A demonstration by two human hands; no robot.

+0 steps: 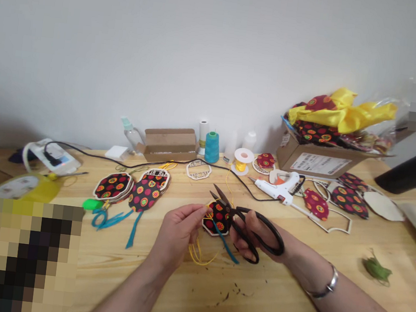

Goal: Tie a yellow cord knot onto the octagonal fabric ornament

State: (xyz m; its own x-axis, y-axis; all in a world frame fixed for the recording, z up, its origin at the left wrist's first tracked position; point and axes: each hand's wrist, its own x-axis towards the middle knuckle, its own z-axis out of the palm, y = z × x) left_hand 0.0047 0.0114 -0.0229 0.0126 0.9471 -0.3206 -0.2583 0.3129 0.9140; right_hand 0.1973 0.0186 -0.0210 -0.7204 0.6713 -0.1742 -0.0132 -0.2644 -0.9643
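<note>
My right hand (246, 235) grips black-handled scissors (265, 227), whose dark blades stand apart and point up to the left. Pinched in my left hand (183, 226) is a thin yellow cord (196, 255), which hangs in loops below my fingers. Between the two hands lies a patterned fabric piece (218, 222) in black with red and orange flowers, edged by a pale frame. A blue ribbon (226, 243) trails from it to the lower right. The scissor blades pass over the top of this piece, close to my left fingertips.
At the left sit stacked framed fabric pieces (113, 187) and a patterned pouch (146, 193) with blue ribbons. A white glue gun (277, 190) with a black cable lies right of centre. Behind stand a teal thread cone (212, 147), a yellow cord spool (242, 162) and a cardboard box (315, 155) of fabric.
</note>
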